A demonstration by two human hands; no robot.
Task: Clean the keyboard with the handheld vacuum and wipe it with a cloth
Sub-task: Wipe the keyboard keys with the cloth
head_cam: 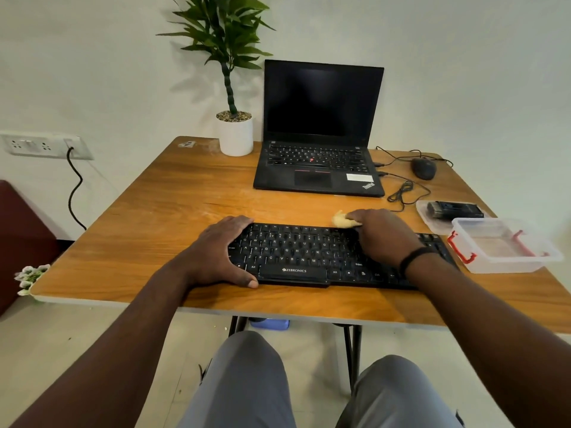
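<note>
Your left hand clasps one keyboard, marked ZEBRONICS; right hand fingers bunch one cloth against it. One laptop: ThinkPad.

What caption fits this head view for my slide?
Left hand steadies the black keyboard while the right hand wipes its top edge with a yellow cloth.
</note>
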